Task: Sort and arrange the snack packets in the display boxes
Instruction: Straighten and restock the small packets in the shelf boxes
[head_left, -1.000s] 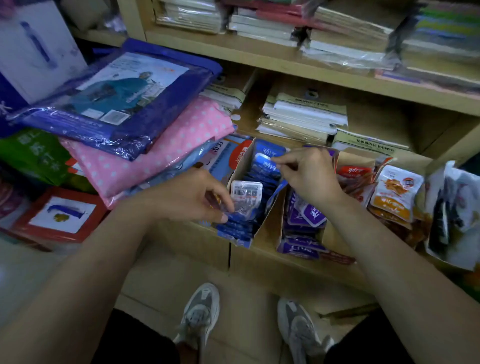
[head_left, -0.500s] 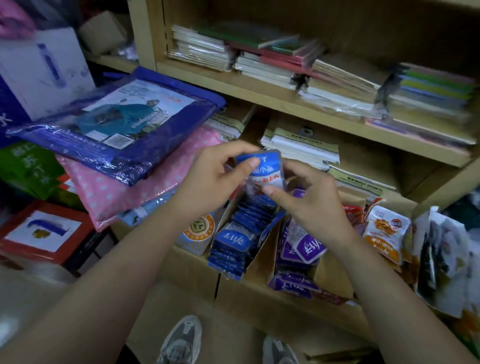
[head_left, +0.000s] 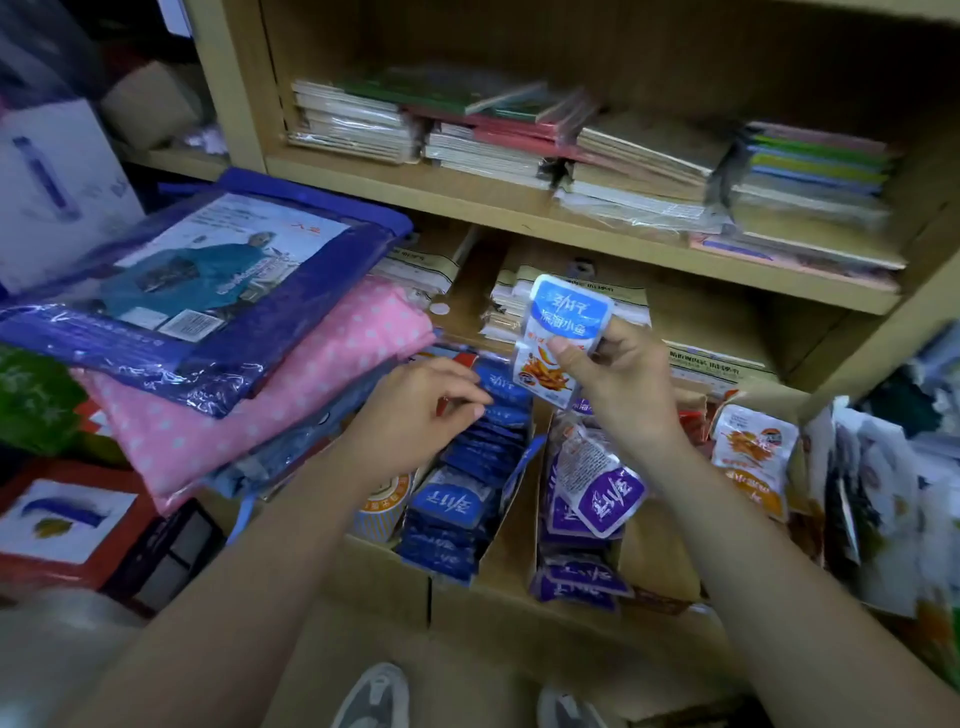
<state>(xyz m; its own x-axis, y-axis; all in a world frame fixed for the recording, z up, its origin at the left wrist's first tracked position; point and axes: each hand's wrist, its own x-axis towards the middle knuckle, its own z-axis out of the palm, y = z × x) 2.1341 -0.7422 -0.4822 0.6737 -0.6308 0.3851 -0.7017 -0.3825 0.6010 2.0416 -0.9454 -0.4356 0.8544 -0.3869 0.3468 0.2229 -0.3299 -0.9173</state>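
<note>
Now that the left hand (head_left: 415, 410) is off the light-blue packet (head_left: 563, 332), the right hand (head_left: 618, 379) carries it alone. Thumb and fingers are clamped on its lower half, and it is held up in the air above the far ends of the boxes, print facing the camera. Half a second ago both hands were on it, low over the dark-blue row (head_left: 467, 483). A second ago the left hand was at the near part of that row with a packet showing its barcode side. The left hand now sits at the far end of the dark-blue row, fingers curled with the tips on the rearmost packet's top edge. Can't tell whether it is pinching that packet or just pressing it back. My read: it is opening a slot at the back of the left display box (head_left: 514, 540), so the lifted packet probably goes there. The lighter print makes it worth checking that it matches that row. The purple packets (head_left: 597, 493) in the next box to the right are loose and tilted, not yet tidied. The orange packets (head_left: 753, 452) further right look untouched. Sorting is still mid-way.
</note>
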